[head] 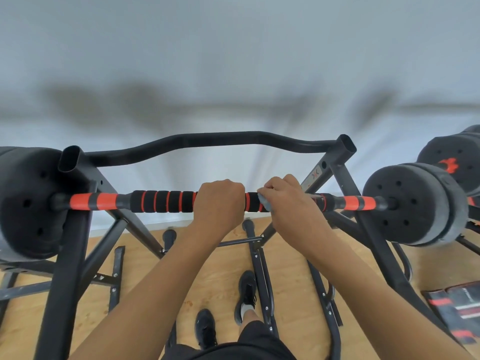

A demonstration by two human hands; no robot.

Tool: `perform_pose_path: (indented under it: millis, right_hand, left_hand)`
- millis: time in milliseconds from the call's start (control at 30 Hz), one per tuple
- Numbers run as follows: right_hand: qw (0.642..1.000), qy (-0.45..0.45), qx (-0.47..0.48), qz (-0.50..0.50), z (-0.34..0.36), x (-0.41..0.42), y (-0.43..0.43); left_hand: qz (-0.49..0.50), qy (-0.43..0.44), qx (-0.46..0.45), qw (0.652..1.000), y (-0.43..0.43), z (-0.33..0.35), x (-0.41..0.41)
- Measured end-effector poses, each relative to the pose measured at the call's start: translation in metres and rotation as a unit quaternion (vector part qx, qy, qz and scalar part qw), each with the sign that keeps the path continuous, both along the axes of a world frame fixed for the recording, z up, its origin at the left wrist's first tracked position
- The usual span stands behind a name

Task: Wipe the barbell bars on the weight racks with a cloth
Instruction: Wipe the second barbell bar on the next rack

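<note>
Left hand (220, 201) grips left-to-right barbell bar (161, 201); right hand (288, 201) holds cloth (267, 203).

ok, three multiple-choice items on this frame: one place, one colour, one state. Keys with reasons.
1. Where is the cloth? A on the floor; B on the bar under the right hand; C over a weight plate.
2. Stripes on the black foam grip are: A blue; B orange-red; C green.
3. The left hand is: A hanging free; B flat on a plate; C gripping the bar.
1 B: grey cloth peeks out beneath the right fingers. 2 B: orange-red bands split the foam. 3 C: its fingers curl over the grip.
</note>
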State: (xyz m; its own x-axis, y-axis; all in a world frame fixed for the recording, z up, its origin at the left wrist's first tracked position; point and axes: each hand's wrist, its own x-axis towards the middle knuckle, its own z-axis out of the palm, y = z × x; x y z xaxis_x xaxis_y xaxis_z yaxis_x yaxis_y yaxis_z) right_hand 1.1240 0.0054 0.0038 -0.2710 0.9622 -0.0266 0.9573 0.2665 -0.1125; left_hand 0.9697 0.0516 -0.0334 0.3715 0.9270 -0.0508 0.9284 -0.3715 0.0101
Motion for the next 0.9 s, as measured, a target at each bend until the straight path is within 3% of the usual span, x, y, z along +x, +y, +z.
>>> perform_pose_path:
  millis: [233,300,400,433,500,567,600,667,800,900]
  right_hand:
    - [0.997,-0.071,0.008,0.028,0.005,0.004,-0.025]
    - [0.998,-0.048,0.023,0.031,0.006,0.013,-0.014]
    - [0.999,-0.039,0.027,0.002,0.014,0.023,0.029]
    - [0.999,-0.033,0.019,-0.008,0.017,0.024,0.041]
    - [1.0,0.013,-0.011,-0.024,0.021,0.023,0.054]
    - [0.998,0.026,-0.057,-0.016,0.019,0.02,0.052]
    - [0.997,0.02,-0.073,-0.018,0.017,0.017,0.05]
    - [0.995,0.024,-0.087,-0.048,0.007,0.014,0.046]
    - [0.998,0.024,-0.03,-0.047,0.001,0.005,0.024]
    - [0.992,0.088,0.01,-0.089,-0.002,0.001,0.003]
  left_hand:
    - [0.008,0.011,-0.048,0.999,0.01,0.007,0.002]
    - [0.003,-0.006,-0.124,0.992,0.024,0.012,0.002]
    - [-0.017,-0.064,-0.296,0.953,0.049,0.018,-0.002]
    - [-0.029,-0.082,-0.313,0.946,0.052,0.019,-0.003]
    - [-0.065,-0.082,-0.236,0.966,0.048,0.017,-0.007]
    - [-0.093,-0.03,-0.062,0.993,0.031,0.008,-0.011]
    - [-0.102,-0.007,0.015,0.995,0.021,0.002,-0.011]
    - [-0.087,-0.001,0.083,0.993,0.006,-0.007,-0.009]
    - [-0.041,0.01,0.012,0.999,0.013,-0.001,-0.001]
    - [-0.028,-0.001,-0.049,0.998,0.025,0.005,0.003]
